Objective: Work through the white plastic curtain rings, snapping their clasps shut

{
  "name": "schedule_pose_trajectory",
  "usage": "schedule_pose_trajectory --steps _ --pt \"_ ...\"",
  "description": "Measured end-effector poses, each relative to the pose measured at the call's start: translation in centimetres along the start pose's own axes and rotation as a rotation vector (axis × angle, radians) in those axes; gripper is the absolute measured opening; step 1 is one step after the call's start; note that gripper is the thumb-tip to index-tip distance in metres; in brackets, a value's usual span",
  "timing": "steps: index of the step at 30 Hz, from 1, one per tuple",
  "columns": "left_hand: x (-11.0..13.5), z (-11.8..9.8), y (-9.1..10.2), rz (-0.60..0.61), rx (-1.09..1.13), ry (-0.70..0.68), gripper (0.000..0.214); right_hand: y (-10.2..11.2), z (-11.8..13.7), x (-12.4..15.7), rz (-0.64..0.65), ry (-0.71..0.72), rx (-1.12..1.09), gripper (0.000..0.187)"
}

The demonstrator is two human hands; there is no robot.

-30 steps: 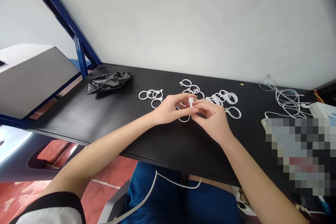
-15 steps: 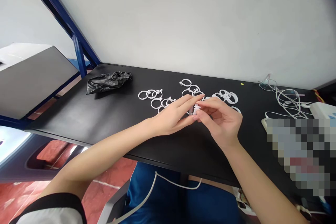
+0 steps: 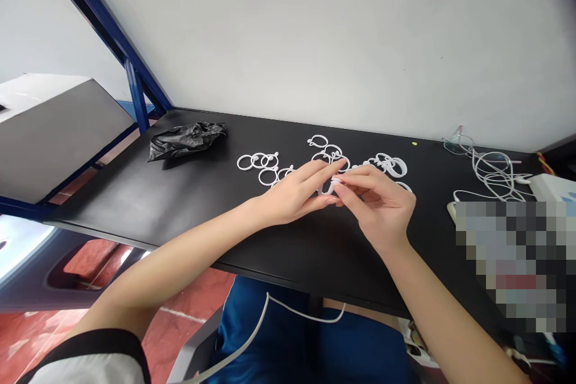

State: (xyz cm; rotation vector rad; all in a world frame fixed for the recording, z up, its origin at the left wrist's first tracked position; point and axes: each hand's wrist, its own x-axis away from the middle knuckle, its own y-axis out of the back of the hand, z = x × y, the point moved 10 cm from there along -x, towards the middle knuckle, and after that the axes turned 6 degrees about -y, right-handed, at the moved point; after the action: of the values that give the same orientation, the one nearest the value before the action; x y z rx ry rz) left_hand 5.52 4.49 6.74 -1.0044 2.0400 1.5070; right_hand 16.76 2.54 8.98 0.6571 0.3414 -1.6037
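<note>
- Pinched between thumb and forefinger, a small white piece [image 3: 335,180] was gripped by the right hand [image 3: 382,204]; the left hand [image 3: 292,195] curved around it with the thumb at its lower side, but whether those fingers clamped it could not be told.
- That piece was above the middle of the tabletop [image 3: 180,210], between near and far edges; using two hands likely kept something so small from twisting or slipping.
- White rings [image 3: 387,164] lay beside and beyond the hands, toward the far edge, probably spread there for easy reach.
- A crumpled black bag [image 3: 186,141] sat near the far left corner, perhaps to be out of the way.
- Glasses [image 3: 459,144] and a tangled white cable [image 3: 495,177] lay toward the far right corner, apart from the rings.
- Fingers hid much of the piece, so its full shape could not be made out; the hands also covered some rings.
- A blocky blur [image 3: 508,264] masked whatever lay along the right edge.
</note>
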Motion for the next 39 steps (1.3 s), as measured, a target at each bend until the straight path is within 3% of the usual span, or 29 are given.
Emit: schedule_pose_trajectory --steps 5,10,31,34,39 --pt "0.0 -0.2 0.3 -0.006 -0.049 -0.026 0.058 0.1 0.8 0.3 -0.038 0.116 0.082 0.025" --pt "-0.2 -0.8 0.7 -0.036 -0.09 -0.071 0.052 0.5 2.0 0.6 -0.12 0.227 0.263 0.015" --pt "-0.4 -1.1 0.8 -0.017 -0.136 -0.121 0.043 0.2 2.2 1.0 -0.111 0.278 0.292 0.018" --pt "-0.5 -0.1 1.3 0.013 -0.224 -0.093 0.045 0.7 1.1 0.5 -0.123 0.19 0.277 0.012" --pt "-0.5 2.5 2.4 0.042 -0.418 0.018 0.036 3.1 -2.7 -0.1 -0.289 -0.125 0.171 0.015"
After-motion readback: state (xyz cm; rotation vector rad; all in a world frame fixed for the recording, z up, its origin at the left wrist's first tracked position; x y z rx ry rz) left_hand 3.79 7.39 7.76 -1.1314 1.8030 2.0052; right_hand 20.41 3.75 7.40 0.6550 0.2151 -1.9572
